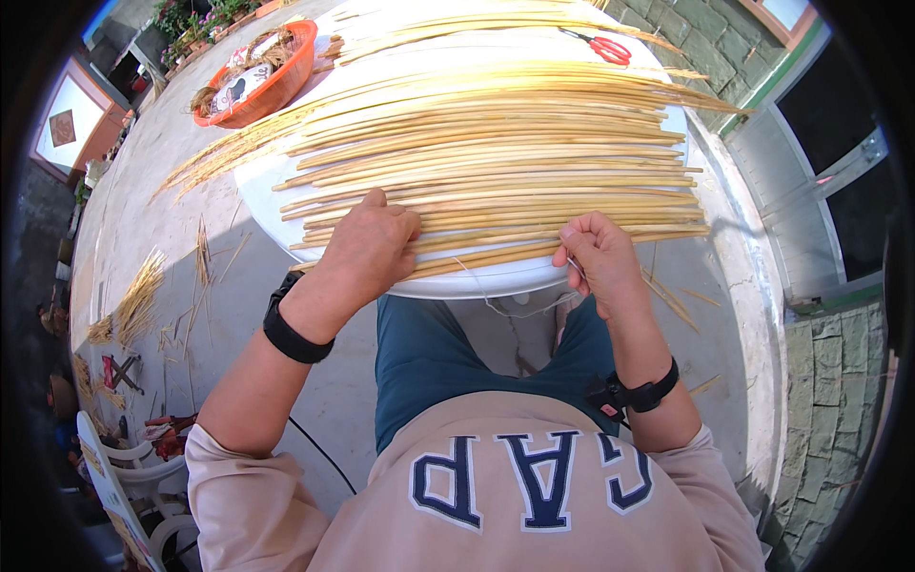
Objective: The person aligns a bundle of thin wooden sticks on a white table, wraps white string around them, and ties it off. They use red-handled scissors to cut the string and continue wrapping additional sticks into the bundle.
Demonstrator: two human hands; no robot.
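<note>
Long yellow straw stalks (496,179) lie side by side in rows across a white oval table (519,277). At the near edge, my left hand (370,243) is closed over the nearest stalks, fingers curled down around them; its fingertips are partly hidden. My right hand (604,262), by the right part of the near stalks, pinches a thin needle-like piece with white thread (491,303). The thread comes off the near stalks and hangs in a slack loop over the table edge toward this hand.
Red-handled scissors (608,50) lie at the far right of the table. An orange basin (276,91) holding bundled fibre and a printed bag sits at the far left. Loose straw (141,291) is on the floor at left; a stone wall (824,410) stands at right.
</note>
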